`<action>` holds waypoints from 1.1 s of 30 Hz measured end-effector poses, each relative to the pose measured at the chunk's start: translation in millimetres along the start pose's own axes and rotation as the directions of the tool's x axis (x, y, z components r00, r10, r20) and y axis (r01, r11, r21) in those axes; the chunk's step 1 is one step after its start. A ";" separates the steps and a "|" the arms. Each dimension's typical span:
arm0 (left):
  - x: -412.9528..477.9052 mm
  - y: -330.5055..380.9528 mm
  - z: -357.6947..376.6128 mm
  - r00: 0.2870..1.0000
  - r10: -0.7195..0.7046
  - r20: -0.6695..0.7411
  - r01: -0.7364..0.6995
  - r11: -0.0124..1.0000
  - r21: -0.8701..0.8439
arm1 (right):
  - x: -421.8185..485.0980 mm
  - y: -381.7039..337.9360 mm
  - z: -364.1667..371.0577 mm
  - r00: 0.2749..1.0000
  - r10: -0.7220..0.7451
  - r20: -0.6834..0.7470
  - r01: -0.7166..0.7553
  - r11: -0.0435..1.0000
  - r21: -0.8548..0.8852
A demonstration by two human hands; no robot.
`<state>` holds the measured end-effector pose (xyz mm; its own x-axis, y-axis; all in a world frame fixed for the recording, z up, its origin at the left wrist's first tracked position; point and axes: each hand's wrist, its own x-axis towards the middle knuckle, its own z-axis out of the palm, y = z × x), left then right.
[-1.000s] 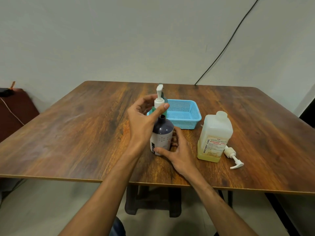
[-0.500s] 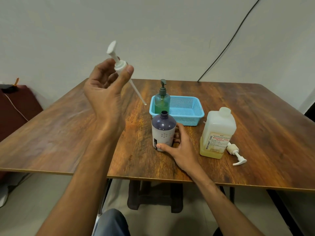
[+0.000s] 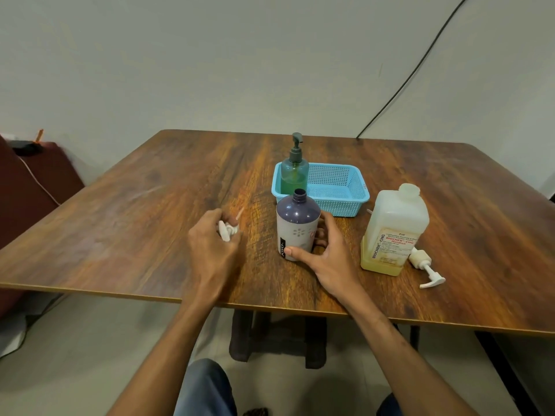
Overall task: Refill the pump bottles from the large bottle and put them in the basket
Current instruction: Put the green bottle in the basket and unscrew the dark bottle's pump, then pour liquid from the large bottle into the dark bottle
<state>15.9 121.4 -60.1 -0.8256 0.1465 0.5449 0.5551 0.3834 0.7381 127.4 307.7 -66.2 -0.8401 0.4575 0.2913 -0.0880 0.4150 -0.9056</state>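
On the table (image 3: 150, 229), an uncapped bottle (image 3: 297, 226) awaiting refill is being gripped by the right hand (image 3: 327, 259), its pump (image 3: 226, 231) by the left hand (image 3: 210, 250); the green bottle (image 3: 294, 172) is sitting in the basket (image 3: 339, 168).

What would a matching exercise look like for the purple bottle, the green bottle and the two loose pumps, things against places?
1 purple bottle
2 green bottle
3 cream-collared pump
4 plain white pump

A in the blue basket
B in the left hand
C lying beside the large bottle
D gripped by the right hand

Pairs: 1-D, 2-A, 3-C, 4-B
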 end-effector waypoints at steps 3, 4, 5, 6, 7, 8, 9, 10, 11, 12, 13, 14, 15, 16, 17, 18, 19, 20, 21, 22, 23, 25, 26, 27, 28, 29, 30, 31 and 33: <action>-0.6 -9.8 5.0 0.996 0.000 0.087 -0.002 1.000 0.020 | -0.1 0.2 0.1 1.000 -0.002 -0.011 0.002 1.000 -0.003; -0.8 -11.3 6.0 0.993 -0.002 0.115 0.000 1.000 0.023 | -0.1 0.2 0.2 1.000 -0.001 -0.013 0.001 1.000 -0.004; -1.0 -12.4 6.7 0.991 -0.006 0.137 0.002 1.000 0.027 | -0.1 0.1 0.3 1.000 -0.001 -0.013 0.001 1.000 -0.005; -1.1 -13.1 7.4 0.989 -0.009 0.148 0.004 1.000 0.031 | -0.2 0.3 0.2 1.000 -0.002 -0.014 0.002 1.000 -0.006; -0.7 -13.9 8.2 0.988 -0.011 0.152 0.006 0.999 0.036 | -0.1 0.3 0.3 1.000 -0.002 -0.014 0.001 1.000 -0.005; -0.3 -14.1 8.6 0.988 -0.013 0.156 0.006 0.999 0.041 | -0.4 0.4 0.2 1.000 -0.001 -0.016 0.001 1.000 -0.003; 0.2 -14.7 8.8 0.986 -0.016 0.164 0.008 0.999 0.047 | -0.7 0.2 0.2 1.000 -0.001 -0.018 0.001 1.000 -0.002; 0.7 -14.9 9.2 0.985 -0.016 0.174 0.007 0.999 0.051 | -0.9 -0.2 -0.1 1.000 -0.003 -0.022 0.003 1.000 -0.005; 1.1 -15.3 9.2 0.983 -0.014 0.185 0.004 0.998 0.056 | -1.1 -0.4 -0.3 1.000 -0.003 -0.024 0.003 1.000 -0.011; 1.3 -15.7 9.4 0.981 -0.011 0.193 -0.001 0.998 0.062 | -1.3 -1.3 -0.4 1.000 0.000 -0.024 -0.001 1.000 -0.014; 1.3 -15.4 9.6 0.980 -0.006 0.198 -0.009 0.997 0.071 | -2.0 -2.7 -0.6 1.000 0.006 -0.021 -0.006 1.000 -0.016; 1.0 -14.7 9.6 0.980 0.002 0.199 -0.018 0.997 0.077 | -2.6 -3.9 -0.7 1.000 0.012 -0.016 -0.012 1.000 -0.020; 0.7 -13.4 9.8 0.980 0.010 0.198 -0.026 0.996 0.080 | -3.0 -4.9 -0.9 1.000 0.016 -0.011 -0.017 1.000 -0.024; 0.1 -11.5 9.9 0.981 0.016 0.192 -0.033 0.996 0.085 | -3.3 -5.1 -0.9 1.000 0.021 -0.007 -0.022 0.999 -0.025; -0.3 -10.1 9.8 0.983 0.019 0.181 -0.036 0.995 0.094 | -3.4 -4.8 -0.7 1.000 0.025 -0.003 -0.025 0.999 -0.022; -0.7 -7.8 9.6 0.986 0.023 0.165 -0.040 0.994 0.103 | -3.6 -4.3 -1.3 1.000 0.029 -0.004 -0.029 0.999 -0.017; -1.4 -5.2 9.0 0.989 0.030 0.143 -0.045 0.993 0.105 | -3.9 -4.2 -1.7 0.999 0.034 -0.006 -0.034 0.999 -0.008; -2.8 -1.6 7.9 0.992 0.041 0.121 -0.052 0.994 0.092 | -4.8 -4.2 -2.5 0.999 0.041 -0.014 -0.041 0.999 0.000; -4.8 3.1 6.9 0.993 0.058 0.103 -0.065 0.996 0.062 | -6.5 -4.1 -3.4 0.999 0.048 -0.025 -0.048 0.999 0.001; -7.2 8.2 6.2 0.993 0.079 0.088 -0.081 0.996 0.023 | -9.4 -4.9 -4.2 0.998 0.050 -0.040 -0.050 0.999 -0.009; -9.6 14.4 6.1 0.991 0.102 0.082 -0.101 0.995 -0.018 | -13.9 -6.1 -5.4 0.997 0.049 -0.059 -0.051 0.998 -0.034; -14.2 27.7 8.0 0.984 0.134 0.114 -0.122 0.987 -0.107 | -26.2 -9.1 -7.9 0.993 0.031 -0.112 -0.042 0.994 -0.104; -16.5 33.8 10.5 0.979 0.133 0.155 -0.109 0.981 -0.158 | -33.6 -10.9 -9.6 0.989 0.016 -0.144 -0.035 0.991 -0.127; -18.1 38.3 14.6 0.971 0.117 0.207 -0.074 0.976 -0.205 | -41.0 -13.2 -11.6 0.984 -0.007 -0.179 -0.018 0.991 -0.136; -20.0 42.7 19.4 0.961 0.094 0.261 -0.027 0.968 -0.250 | -47.8 -15.3 -14.6 0.975 -0.048 -0.217 0.016 0.989 -0.146; -22.0 46.3 25.1 0.950 0.072 0.303 0.020 0.957 -0.290 | -53.5 -17.3 -18.6 0.961 -0.101 -0.258 0.060 0.985 -0.162; -23.2 48.2 31.1 0.942 0.055 0.332 0.058 0.946 -0.320 | -57.3 -20.2 -22.9 0.941 -0.155 -0.300 0.103 0.978 -0.184; -24.7 51.3 37.8 0.935 0.042 0.353 0.086 0.936 -0.340 | -59.9 -22.9 -28.3 0.917 -0.204 -0.344 0.136 0.968 -0.212; -27.0 58.0 49.3 0.928 0.016 0.372 0.126 0.927 -0.355 | -60.5 -27.5 -39.2 0.850 -0.303 -0.432 0.187 0.939 -0.290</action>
<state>65.4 184.6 -51.6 -0.7947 0.4815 0.3697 0.4462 0.0504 0.8935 201.6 299.5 -46.9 -0.4562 0.6024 0.6550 -0.0850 0.7031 -0.7059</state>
